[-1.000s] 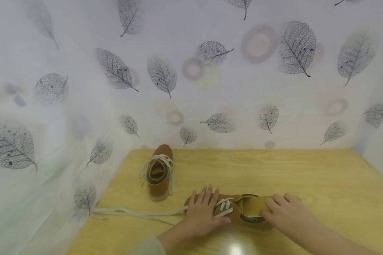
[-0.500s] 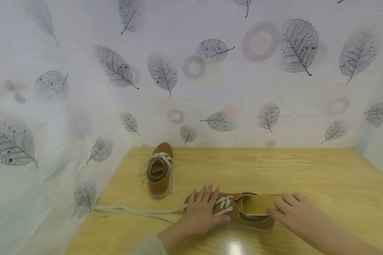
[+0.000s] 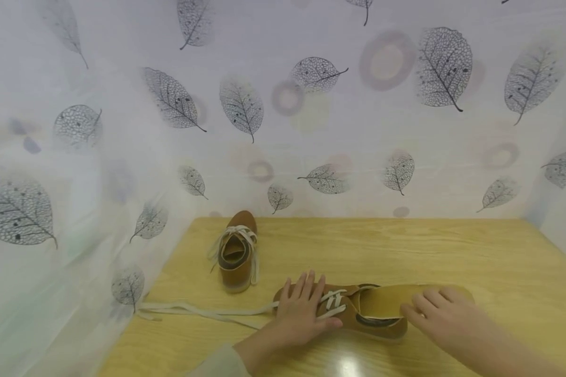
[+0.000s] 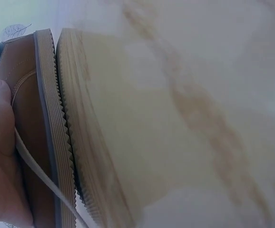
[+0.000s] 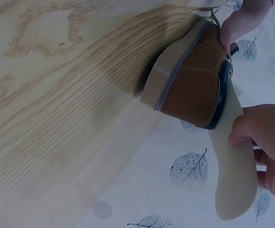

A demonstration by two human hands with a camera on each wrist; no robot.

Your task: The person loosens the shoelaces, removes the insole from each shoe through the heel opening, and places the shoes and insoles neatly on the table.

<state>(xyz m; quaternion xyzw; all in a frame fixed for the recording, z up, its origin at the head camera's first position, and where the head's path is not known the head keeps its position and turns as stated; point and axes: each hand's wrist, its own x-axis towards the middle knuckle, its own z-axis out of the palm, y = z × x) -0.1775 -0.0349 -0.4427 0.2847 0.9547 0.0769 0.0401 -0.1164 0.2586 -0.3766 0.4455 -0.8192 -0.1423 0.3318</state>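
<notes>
A brown lace-up shoe [image 3: 354, 318] lies upright on the wooden table, its toe to the left. My left hand [image 3: 299, 317] rests over the toe and front upper with spread, straight fingers. A flat tan insole [image 3: 387, 301] sticks out past the heel through the shoe's opening. My right hand [image 3: 445, 317] pinches it at the side between thumb and fingers. In the right wrist view the rounded heel end of the insole [image 5: 235, 185] hangs outside the shoe, while its front part is hidden inside. The left wrist view has the shoe's ridged sole edge [image 4: 49, 109] near the left thumb.
A second brown shoe [image 3: 236, 275] with loose pale laces stands at the back left. Long laces [image 3: 207, 314] from the gripped shoe trail left over the table [image 3: 453, 246]. A leaf-patterned sheet [image 3: 339, 136] hangs behind and at the sides.
My right hand has moved to the right with the insole, and more of it now lies outside the shoe's opening. The left hand and the shoe have stayed in place.
</notes>
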